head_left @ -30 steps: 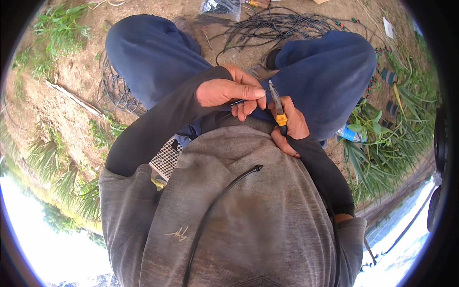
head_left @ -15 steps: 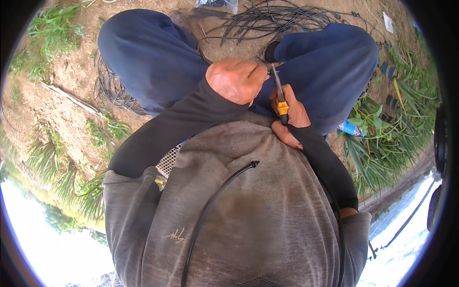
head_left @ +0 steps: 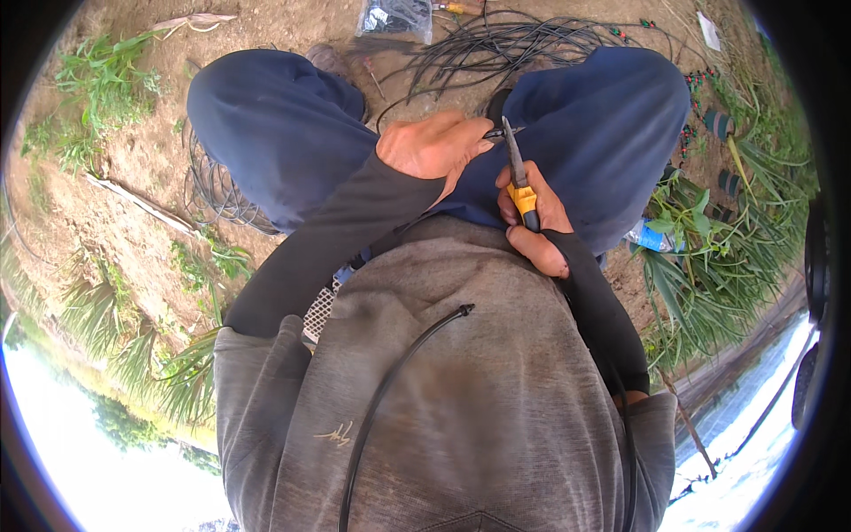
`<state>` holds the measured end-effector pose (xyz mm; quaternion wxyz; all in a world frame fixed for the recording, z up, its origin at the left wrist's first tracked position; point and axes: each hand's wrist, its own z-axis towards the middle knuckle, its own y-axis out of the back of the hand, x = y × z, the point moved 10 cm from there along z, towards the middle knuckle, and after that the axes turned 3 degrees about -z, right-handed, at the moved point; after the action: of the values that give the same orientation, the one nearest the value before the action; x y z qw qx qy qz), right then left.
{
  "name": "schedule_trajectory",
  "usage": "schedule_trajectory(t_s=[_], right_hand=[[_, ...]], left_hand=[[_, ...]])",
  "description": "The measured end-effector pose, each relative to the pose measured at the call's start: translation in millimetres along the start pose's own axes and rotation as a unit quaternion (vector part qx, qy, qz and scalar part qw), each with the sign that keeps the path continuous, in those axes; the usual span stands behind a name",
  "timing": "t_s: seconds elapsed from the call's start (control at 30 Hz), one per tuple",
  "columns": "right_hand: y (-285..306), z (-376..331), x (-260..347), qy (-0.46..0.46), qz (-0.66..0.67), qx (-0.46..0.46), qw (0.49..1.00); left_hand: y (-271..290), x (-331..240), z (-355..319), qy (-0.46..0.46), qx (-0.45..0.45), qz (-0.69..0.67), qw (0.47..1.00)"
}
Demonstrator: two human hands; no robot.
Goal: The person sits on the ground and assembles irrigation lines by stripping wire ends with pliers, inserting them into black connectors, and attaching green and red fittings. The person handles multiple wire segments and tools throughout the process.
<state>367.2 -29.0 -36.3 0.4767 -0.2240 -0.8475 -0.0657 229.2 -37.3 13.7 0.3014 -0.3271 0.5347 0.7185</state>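
Note:
My right hand (head_left: 542, 202) is wrapped round the yellow-and-black handles of a pair of pliers (head_left: 515, 164), jaws pointing away from me. My left hand (head_left: 432, 146) is closed, pinching a short dark piece of tube (head_left: 497, 134) that reaches to the plier jaws. Whether the jaws grip it or only touch it, I cannot tell. Both hands are over my lap, between my bent knees in blue trousers (head_left: 284, 133). A thin black tube (head_left: 381, 390) lies up my grey shirt, with a small black fitting (head_left: 465, 309) at its end.
A heap of black tubing (head_left: 505, 44) lies on the dirt beyond my feet, near a clear bag of dark parts (head_left: 395, 19). Another coil (head_left: 217, 182) is by my left knee. Plants and a blue-labelled bottle (head_left: 654, 235) are on the right; a pale stick (head_left: 142, 202) lies left.
My left hand has shifted slightly left and the dark tube piece shows more between its fingers and the pliers. The pliers stay nearly in place. The whole view has shifted a little.

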Motion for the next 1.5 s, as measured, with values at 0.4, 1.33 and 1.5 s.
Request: schedule_trajectory(t_s=[0.4, 1.33, 1.5], right_hand=[[0.3, -2.6, -7.0, -0.007, -0.088, -0.038, 0.995], [9.6, -5.9, 23.6, 0.097, -0.229, -0.129, 0.96], [9.0, -13.1, 25.5, 0.151, -0.24, -0.089, 0.955]], left_hand=[[-3.3, -2.7, 3.6, 0.044, -0.006, -0.083, 0.996], [-54.2, -1.8, -23.5, 0.292, 0.27, -0.655, 0.642], [-43.4, -12.7, -35.3, 0.308, 0.33, -0.617, 0.644]])
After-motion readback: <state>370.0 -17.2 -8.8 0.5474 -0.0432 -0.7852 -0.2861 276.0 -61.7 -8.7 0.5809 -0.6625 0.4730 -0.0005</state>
